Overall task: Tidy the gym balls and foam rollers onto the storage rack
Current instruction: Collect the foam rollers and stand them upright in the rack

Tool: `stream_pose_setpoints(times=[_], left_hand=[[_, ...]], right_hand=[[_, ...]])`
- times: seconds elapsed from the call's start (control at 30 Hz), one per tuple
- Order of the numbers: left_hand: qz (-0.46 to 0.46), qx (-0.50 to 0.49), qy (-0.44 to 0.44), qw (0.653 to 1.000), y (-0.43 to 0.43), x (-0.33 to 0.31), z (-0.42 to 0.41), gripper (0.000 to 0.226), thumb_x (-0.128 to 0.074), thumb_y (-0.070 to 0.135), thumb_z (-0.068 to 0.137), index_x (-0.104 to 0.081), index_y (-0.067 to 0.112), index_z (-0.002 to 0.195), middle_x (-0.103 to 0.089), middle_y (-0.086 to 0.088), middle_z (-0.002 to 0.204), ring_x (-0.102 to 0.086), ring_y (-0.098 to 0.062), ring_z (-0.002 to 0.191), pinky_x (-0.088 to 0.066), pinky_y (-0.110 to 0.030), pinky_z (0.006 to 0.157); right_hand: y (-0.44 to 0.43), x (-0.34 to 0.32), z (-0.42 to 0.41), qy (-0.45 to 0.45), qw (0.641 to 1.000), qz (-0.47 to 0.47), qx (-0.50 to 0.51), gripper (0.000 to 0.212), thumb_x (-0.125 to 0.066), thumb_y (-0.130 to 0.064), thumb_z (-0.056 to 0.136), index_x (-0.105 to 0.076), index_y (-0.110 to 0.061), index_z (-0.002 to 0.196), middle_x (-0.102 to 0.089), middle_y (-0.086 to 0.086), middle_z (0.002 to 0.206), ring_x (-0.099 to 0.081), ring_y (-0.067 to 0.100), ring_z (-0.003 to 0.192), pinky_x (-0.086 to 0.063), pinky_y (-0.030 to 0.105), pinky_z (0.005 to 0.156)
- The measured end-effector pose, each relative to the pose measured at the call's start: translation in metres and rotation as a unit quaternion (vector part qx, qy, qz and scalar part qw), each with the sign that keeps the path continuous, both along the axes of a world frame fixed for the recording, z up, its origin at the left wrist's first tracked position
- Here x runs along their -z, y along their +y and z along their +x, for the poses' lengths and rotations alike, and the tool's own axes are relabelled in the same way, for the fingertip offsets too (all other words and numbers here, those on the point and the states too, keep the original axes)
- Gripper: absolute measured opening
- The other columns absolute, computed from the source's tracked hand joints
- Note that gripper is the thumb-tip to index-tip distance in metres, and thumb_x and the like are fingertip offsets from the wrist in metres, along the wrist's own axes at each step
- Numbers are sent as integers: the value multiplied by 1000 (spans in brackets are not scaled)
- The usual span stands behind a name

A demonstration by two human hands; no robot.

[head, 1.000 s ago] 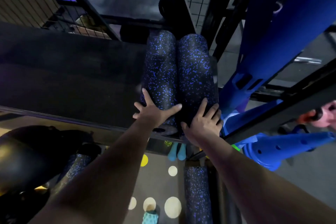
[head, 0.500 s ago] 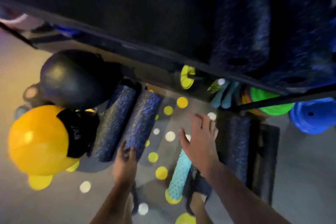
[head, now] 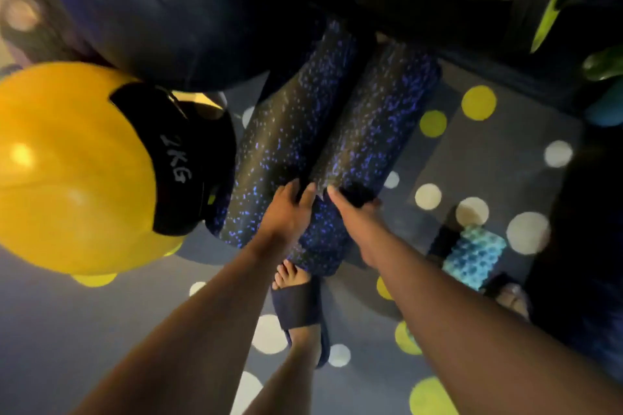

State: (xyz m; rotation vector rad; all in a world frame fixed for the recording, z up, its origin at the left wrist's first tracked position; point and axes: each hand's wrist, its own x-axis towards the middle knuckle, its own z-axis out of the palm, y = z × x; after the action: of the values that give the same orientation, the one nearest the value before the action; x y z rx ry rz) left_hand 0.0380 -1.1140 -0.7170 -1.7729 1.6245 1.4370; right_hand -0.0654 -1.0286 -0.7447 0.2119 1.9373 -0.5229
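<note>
Head: R hand (head: 354,214) prob. grips roller (head: 372,118); L hand (head: 286,210) atop it.

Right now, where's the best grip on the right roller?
Grip the near third of the right roller, coming from above with fingers curling round its right flank. It lies flat, its left flank is pressed against the left roller, and its far end is lost in the dark. That likely leaves only the right side free. The right hand wraps it there.
</note>
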Motion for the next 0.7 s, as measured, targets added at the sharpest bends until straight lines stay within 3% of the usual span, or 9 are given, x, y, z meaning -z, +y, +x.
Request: stream_pose_setpoints(times=[0.1,0.17,0.23,0.3,0.37,0.43,0.5,0.63,0.7], left_hand=[[96,9,-16,995,17,23,-5,78,-46,70,94,-33,27,157,-28,-11,159,-24,-33,150,-17,-42,125],[118,-33,-6,992,26,19,-4,64,-46,66,96,-44,32,151,-35,-8,155,-28,-33,146,-19,-43,123],[121,-69,-3,990,36,10,2,59,-44,60,100,-40,31,152,-37,-6,155,-27,-35,145,-17,-44,123],[161,-99,22,982,45,-16,9,84,-40,80,90,-31,29,157,-30,-6,161,-25,-35,149,-17,-52,124],[191,-153,27,969,51,-52,13,111,-39,102,65,-37,29,150,-39,-4,156,-34,-32,146,-25,-57,121],[152,-182,36,971,58,-83,13,107,-44,107,53,-51,30,128,-54,-7,141,-47,-33,136,-33,-56,116],[98,-189,46,976,58,-122,9,94,-53,105,44,-51,34,105,-59,-5,125,-55,-29,124,-40,-50,111],[49,-127,32,990,53,-207,1,125,-59,95,46,-45,23,147,-41,-3,137,-40,-28,140,-33,-48,119],[42,-177,34,983,48,-246,3,118,-61,95,48,-54,24,142,-41,2,131,-41,-27,139,-35,-46,119]], right_hand=[[13,32,1,17,996,-6,85,106,-89,-60,60,-41,-10,140,-63,9,127,-66,27,111,-55,43,97],[30,30,4,33,995,-5,95,99,-91,-64,51,-55,-16,130,-71,3,116,-72,18,97,-61,39,86],[48,9,11,53,997,1,60,86,-90,-63,50,-66,-15,119,-76,1,105,-74,15,88,-63,37,78],[62,-26,17,76,996,27,27,92,-84,-72,45,-64,-17,117,-74,0,103,-74,20,91,-62,42,79],[64,-81,24,90,995,45,10,90,-78,-70,52,-58,-20,124,-72,2,109,-70,29,100,-58,41,85],[65,-134,29,109,993,51,0,85,-76,-66,64,-51,-25,135,-70,2,119,-67,31,110,-54,38,91],[62,-178,28,130,991,31,-4,89,-71,-72,62,-48,-31,139,-68,-1,126,-65,29,115,-53,40,96],[50,-259,14,144,988,22,-56,82,-74,-65,73,-44,-34,142,-63,3,132,-61,31,118,-52,37,90],[42,-304,4,134,988,-5,-82,80,-75,-62,73,-43,-35,142,-62,3,131,-61,28,115,-51,35,87]])
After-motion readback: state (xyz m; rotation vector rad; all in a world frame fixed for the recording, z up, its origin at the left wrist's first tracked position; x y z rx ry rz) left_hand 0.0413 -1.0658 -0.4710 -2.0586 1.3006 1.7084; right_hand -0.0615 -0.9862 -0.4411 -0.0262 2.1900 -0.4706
